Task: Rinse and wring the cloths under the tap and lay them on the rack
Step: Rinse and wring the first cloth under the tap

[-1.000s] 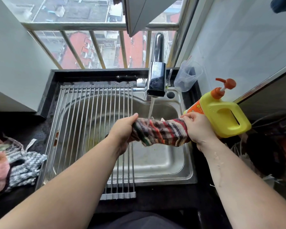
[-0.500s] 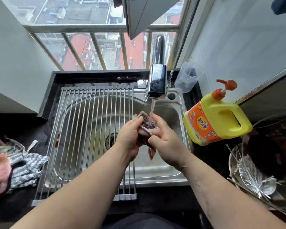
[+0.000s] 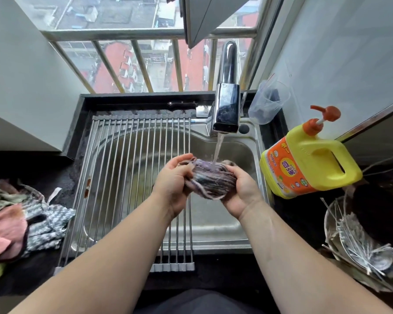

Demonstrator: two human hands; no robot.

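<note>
A striped cloth (image 3: 210,181) is bunched into a wad between both my hands, over the steel sink (image 3: 227,232). My left hand (image 3: 174,184) grips its left end. My right hand (image 3: 241,192) cups and grips its right side from below. Water runs from the chrome tap (image 3: 227,109) straight onto the top of the wad. The roll-up wire rack (image 3: 127,177) covers the left part of the sink and holds no cloth. More cloths (image 3: 21,225) lie in a heap on the dark counter at far left.
A yellow pump bottle of detergent (image 3: 309,164) stands on the counter right of the sink. A clear plastic cup (image 3: 268,103) sits behind it by the wall. A bowl with white sticks (image 3: 361,243) is at lower right. A barred window lies behind the sink.
The cloth went from stretched out between my hands to bunched into a wad. My hands came together, then spread slightly, and the wad now sits directly under the stream.
</note>
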